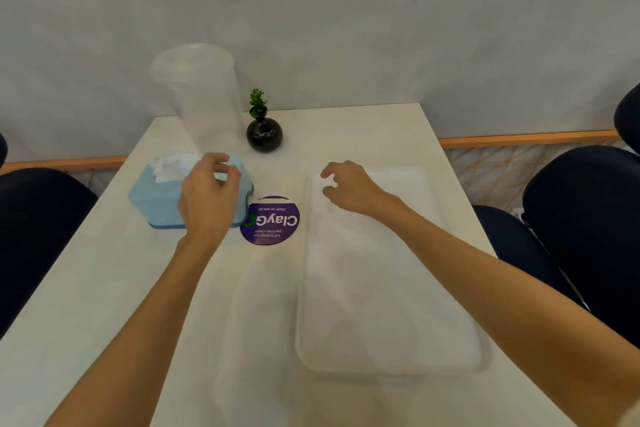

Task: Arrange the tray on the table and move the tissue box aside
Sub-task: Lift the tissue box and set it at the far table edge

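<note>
A white rectangular tray (388,288) lies flat on the right half of the white table (86,305). My right hand (349,187) rests with curled fingers on the tray's far left corner. A light blue tissue box (156,198) with white tissue sticking out of its top sits at the left. My left hand (207,198) is over the box's right end, fingers bent around its top edge; whether it grips the box firmly is unclear.
A tall clear plastic cup (204,97) stands behind the tissue box. A black round vase with a green plant (264,133) sits at the table's far middle. A purple round sticker (272,222) lies between box and tray. Dark chairs (581,218) flank the table.
</note>
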`<state>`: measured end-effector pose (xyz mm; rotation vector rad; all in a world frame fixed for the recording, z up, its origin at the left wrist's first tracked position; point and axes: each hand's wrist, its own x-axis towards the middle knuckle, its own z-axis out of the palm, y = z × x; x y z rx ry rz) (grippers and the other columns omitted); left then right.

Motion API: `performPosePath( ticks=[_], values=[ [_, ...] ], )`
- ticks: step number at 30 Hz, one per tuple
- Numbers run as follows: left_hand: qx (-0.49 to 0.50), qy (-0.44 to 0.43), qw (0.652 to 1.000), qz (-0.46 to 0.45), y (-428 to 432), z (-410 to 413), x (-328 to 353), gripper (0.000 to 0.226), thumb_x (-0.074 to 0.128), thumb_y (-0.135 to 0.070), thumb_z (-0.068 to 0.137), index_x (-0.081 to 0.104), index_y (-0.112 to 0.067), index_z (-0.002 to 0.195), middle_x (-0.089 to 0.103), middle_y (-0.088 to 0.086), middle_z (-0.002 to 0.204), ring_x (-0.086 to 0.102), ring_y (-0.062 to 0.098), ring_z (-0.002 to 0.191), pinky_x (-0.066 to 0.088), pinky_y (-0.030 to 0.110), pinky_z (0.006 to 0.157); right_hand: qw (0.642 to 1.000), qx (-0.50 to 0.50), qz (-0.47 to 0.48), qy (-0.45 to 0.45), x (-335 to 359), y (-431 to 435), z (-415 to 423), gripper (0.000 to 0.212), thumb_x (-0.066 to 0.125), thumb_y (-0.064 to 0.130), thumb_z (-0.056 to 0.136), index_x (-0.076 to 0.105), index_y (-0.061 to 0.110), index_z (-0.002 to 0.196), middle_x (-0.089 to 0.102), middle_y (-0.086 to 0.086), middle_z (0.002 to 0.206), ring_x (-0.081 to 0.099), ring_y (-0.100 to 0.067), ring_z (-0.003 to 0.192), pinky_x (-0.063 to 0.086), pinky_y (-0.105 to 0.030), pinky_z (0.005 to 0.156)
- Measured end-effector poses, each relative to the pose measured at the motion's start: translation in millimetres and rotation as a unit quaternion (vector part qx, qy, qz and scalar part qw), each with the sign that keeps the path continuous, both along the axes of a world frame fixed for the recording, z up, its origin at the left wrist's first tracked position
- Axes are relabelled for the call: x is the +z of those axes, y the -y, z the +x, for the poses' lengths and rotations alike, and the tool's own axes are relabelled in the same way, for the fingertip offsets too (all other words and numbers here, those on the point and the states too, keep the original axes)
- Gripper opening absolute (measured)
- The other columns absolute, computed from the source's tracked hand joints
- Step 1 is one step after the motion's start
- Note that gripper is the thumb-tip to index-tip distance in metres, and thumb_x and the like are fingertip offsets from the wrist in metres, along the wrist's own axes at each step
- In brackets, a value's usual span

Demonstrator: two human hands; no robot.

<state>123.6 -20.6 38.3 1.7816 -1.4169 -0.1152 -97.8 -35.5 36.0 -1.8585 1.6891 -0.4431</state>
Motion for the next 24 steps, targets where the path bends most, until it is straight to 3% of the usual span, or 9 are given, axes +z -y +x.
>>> performPosePath(
  ticks=[5, 8, 11, 14, 16, 19, 22, 24],
  values=[
    [0.13, -0.026, 0.989, -0.064, 17, 66, -8, 0.05, 0.065, -0.028, 0.085, 0.048, -0.016, 0.13, 0.053, 0.008, 0.129, 0.052, 0.028, 0.116, 0.046, 0.044, 0.092, 0.996, 0.046, 0.026, 0.066, 5, 20, 77, 0.047, 0.052, 0.023, 0.092, 0.044, 0.004, 0.134, 0.055, -0.018, 0.132, 0.054, -0.031, 0.116, 0.044, -0.031, 0.083],
    [0.208, -0.066, 0.976, -0.023, 27, 97, -19, 0.063, 0.071, -0.028, 0.081, 0.043, -0.011, 0.135, 0.046, 0.015, 0.134, 0.044, 0.033, 0.123, 0.039, 0.047, 0.101, 0.988, 0.018, 0.074, 0.133, 2, 30, 119, 0.048, 0.05, 0.029, 0.093, 0.041, 0.005, 0.133, 0.056, -0.016, 0.129, 0.058, -0.027, 0.099, 0.046, -0.024, 0.066],
    [0.216, -0.18, 0.959, 0.045, 35, 122, -36, 0.066, 0.067, -0.03, 0.083, 0.039, -0.01, 0.14, 0.042, 0.015, 0.139, 0.044, 0.035, 0.125, 0.038, 0.048, 0.104, 0.973, -0.027, 0.125, 0.194, -7, 36, 149, 0.048, 0.048, 0.031, 0.093, 0.04, 0.004, 0.132, 0.054, -0.015, 0.126, 0.048, -0.022, 0.089, 0.032, -0.02, 0.05],
    [0.158, -0.328, 0.925, 0.107, 41, 144, -49, 0.066, 0.063, -0.041, 0.084, 0.042, -0.008, 0.138, 0.046, 0.013, 0.139, 0.048, 0.029, 0.12, 0.041, 0.036, 0.092, 0.955, -0.051, 0.174, 0.235, -17, 40, 161, 0.048, 0.046, 0.033, 0.093, 0.041, 0.003, 0.13, 0.055, -0.015, 0.127, 0.048, -0.022, 0.091, 0.038, -0.024, 0.058],
    [0.132, -0.403, 0.893, 0.153, 44, 153, -53, 0.07, 0.061, -0.05, 0.081, 0.045, -0.01, 0.136, 0.05, 0.01, 0.136, 0.05, 0.027, 0.114, 0.042, 0.038, 0.087, 0.942, -0.056, 0.211, 0.257, -23, 41, 164, 0.051, 0.046, 0.039, 0.091, 0.042, 0.005, 0.129, 0.055, -0.014, 0.127, 0.05, -0.024, 0.095, 0.041, -0.03, 0.07],
    [0.116, -0.422, 0.882, 0.176, 46, 158, -59, 0.076, 0.058, -0.059, 0.078, 0.043, -0.015, 0.139, 0.051, 0.006, 0.136, 0.05, 0.026, 0.118, 0.043, 0.04, 0.096, 0.928, -0.065, 0.235, 0.28, -26, 41, 167, 0.056, 0.047, 0.047, 0.088, 0.043, 0.01, 0.13, 0.055, -0.01, 0.123, 0.051, -0.025, 0.097, 0.043, -0.033, 0.071],
    [0.112, -0.416, 0.887, 0.167, 46, 154, -63, 0.074, 0.056, -0.059, 0.08, 0.043, -0.016, 0.138, 0.05, 0.006, 0.136, 0.049, 0.026, 0.118, 0.043, 0.041, 0.099, 0.928, -0.077, 0.221, 0.29, -30, 41, 168, 0.057, 0.048, 0.048, 0.087, 0.043, 0.011, 0.129, 0.051, -0.006, 0.11, 0.049, -0.023, 0.093, 0.039, -0.027, 0.058],
    [0.105, -0.413, 0.89, 0.162, 43, 150, -63, 0.071, 0.055, -0.058, 0.082, 0.043, -0.016, 0.138, 0.05, 0.007, 0.136, 0.049, 0.025, 0.115, 0.043, 0.042, 0.1, 0.929, -0.083, 0.21, 0.293, -34, 42, 165, 0.056, 0.046, 0.048, 0.088, 0.042, 0.012, 0.131, 0.051, -0.005, 0.109, 0.048, -0.022, 0.093, 0.04, -0.028, 0.062]
  ],
)
